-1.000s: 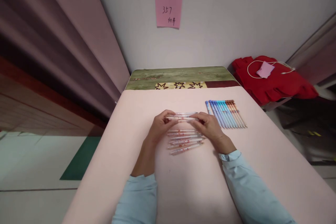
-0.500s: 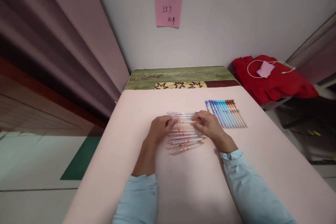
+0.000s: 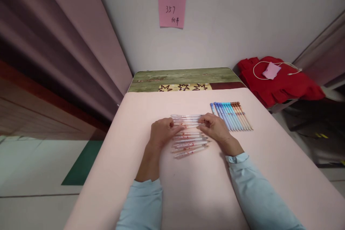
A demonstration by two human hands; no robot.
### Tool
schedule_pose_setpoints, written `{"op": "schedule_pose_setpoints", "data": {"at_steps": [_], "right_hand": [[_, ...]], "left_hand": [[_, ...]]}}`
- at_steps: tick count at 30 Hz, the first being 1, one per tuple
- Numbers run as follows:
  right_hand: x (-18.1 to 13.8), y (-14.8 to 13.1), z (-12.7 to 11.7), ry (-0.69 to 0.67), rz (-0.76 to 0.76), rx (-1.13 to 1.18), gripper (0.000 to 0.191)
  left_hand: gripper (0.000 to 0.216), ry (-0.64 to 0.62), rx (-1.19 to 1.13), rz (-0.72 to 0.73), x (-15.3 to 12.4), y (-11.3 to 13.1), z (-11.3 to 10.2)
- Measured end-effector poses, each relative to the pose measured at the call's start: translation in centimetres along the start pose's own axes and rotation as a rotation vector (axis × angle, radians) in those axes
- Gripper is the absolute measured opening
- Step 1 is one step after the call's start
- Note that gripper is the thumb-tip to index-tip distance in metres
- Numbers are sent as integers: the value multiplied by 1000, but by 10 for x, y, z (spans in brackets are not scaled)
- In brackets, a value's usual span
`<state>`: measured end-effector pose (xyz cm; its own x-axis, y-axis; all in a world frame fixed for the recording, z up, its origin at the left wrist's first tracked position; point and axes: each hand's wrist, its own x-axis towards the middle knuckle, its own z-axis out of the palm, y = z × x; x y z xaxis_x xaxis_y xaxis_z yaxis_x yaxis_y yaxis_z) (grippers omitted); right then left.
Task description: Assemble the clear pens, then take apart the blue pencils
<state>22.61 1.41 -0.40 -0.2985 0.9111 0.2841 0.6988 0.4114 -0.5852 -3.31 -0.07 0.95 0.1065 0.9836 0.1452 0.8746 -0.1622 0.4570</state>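
Note:
Slim white pens (image 3: 188,145) with small red patterns lie crosswise on the pink tabletop, the nearer ones loosely spread and slightly slanted. Farther back, more white pens (image 3: 185,116) lie close together side by side. My left hand (image 3: 161,131) is at their left ends, fingers curled and thumb stretched over a pen. At the right ends, my right hand (image 3: 215,129) pinches a pen between thumb and fingers. Both hands rest low at the table, and the fingers partly hide the pen ends.
A neat row of blue and brown pens (image 3: 233,116) lies right of my right hand. Behind the pink cover (image 3: 161,102) shows a green patterned table edge (image 3: 183,75). A red cloth (image 3: 291,84) with a white cable is at the right. A pink note (image 3: 171,8) hangs on the wall.
My left hand has shifted slightly left, and its thumb now reaches farther along the pen. My right hand and the pens have hardly moved.

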Motion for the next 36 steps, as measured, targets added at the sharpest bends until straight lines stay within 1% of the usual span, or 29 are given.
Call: {"op": "schedule_pose_setpoints", "data": {"at_steps": [3, 7, 10, 15, 18, 21, 26, 31, 34, 36], "right_hand": [[0, 1, 0, 19, 24, 13, 12], [-1, 2, 0, 5, -7, -47, 9], [-1, -1, 1, -5, -21, -122, 5], [-4, -5, 5, 22, -40, -225, 5], [-3, -5, 9, 60, -48, -248, 6], [-1, -3, 14, 116, -41, -263, 7], [3, 0, 20, 170, -31, -230, 10], [4, 0, 21, 175, -27, -165, 12], [-3, -8, 16, 219, 14, -50, 13], [-11, -16, 11, 211, 51, 27, 15]], "left_hand": [[44, 0, -5, -42, 0, 1, -2], [46, -13, -66, -69, 0, 1, -4], [45, -19, -108, -39, 0, -4, -2], [31, -5, -119, 47, 1, -13, 3], [29, 7, -120, 43, 2, -15, 6], [26, 48, -116, 43, 5, -12, 11], [19, 124, -159, 80, 9, -10, 24], [16, 157, -267, 111, 12, -15, 31], [17, 217, -381, 63, 7, -16, 29], [13, 238, -443, 21, 0, -14, 24]]}}
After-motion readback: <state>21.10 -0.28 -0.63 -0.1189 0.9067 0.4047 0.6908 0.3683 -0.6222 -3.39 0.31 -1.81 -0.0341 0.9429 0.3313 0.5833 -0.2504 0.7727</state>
